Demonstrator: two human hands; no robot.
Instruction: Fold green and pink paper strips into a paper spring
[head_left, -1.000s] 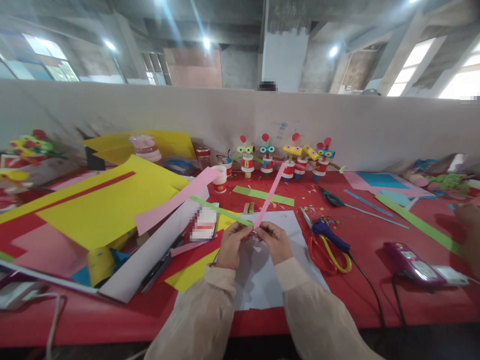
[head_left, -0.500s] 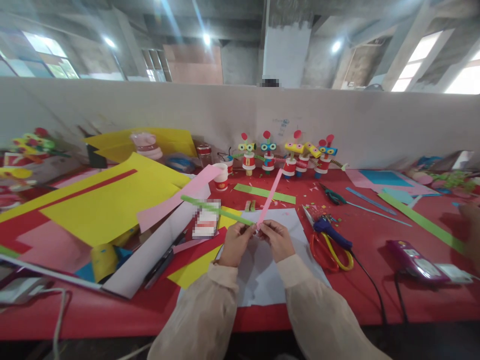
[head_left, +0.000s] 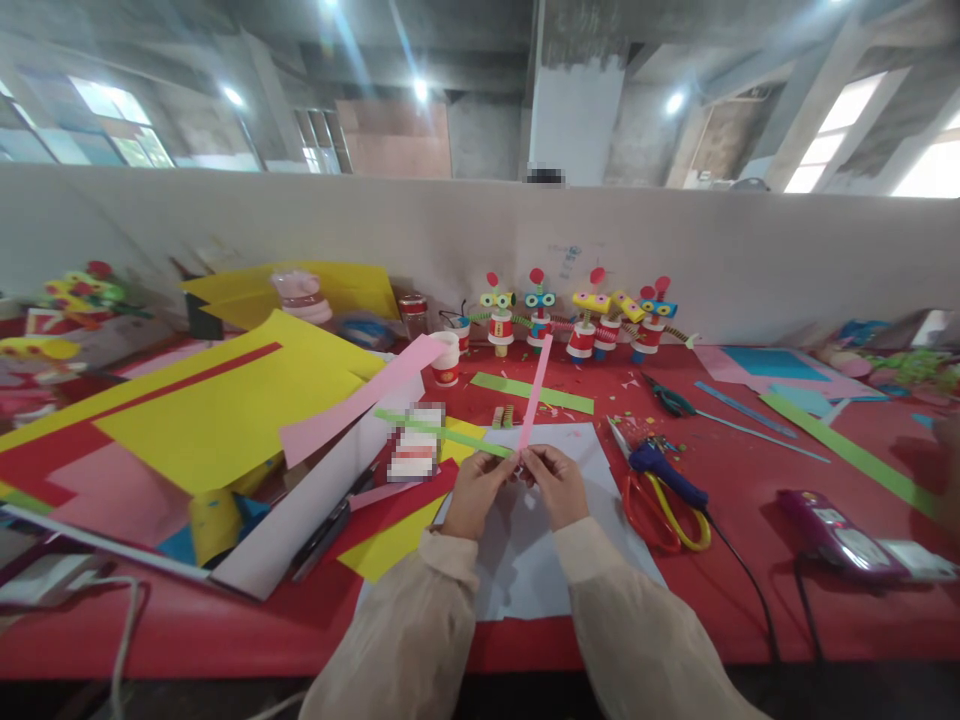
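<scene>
My left hand (head_left: 480, 487) pinches the near end of a green paper strip (head_left: 435, 429), which reaches away to the left. Between the fingers of my right hand (head_left: 553, 482) is the end of a pink paper strip (head_left: 535, 395), which points up and away from me. The two strips meet at my fingertips, above white paper (head_left: 525, 580) on the red table. My fingers hide how the ends overlap. Just beyond my hands lie small folded paper springs (head_left: 503, 416).
Scissors (head_left: 664, 510), a blue-handled tool (head_left: 667, 474) and pliers (head_left: 669, 398) lie to the right, near a purple device (head_left: 840, 535). Paper-cup figures (head_left: 501, 325) stand along the white partition. Yellow sheets (head_left: 240, 400) and a pen (head_left: 326, 535) are on the left.
The pink strip has swung to the left and stands more upright. The green strip's angle has changed slightly. Both hands keep their pinch, and the whole view has shifted a little.
</scene>
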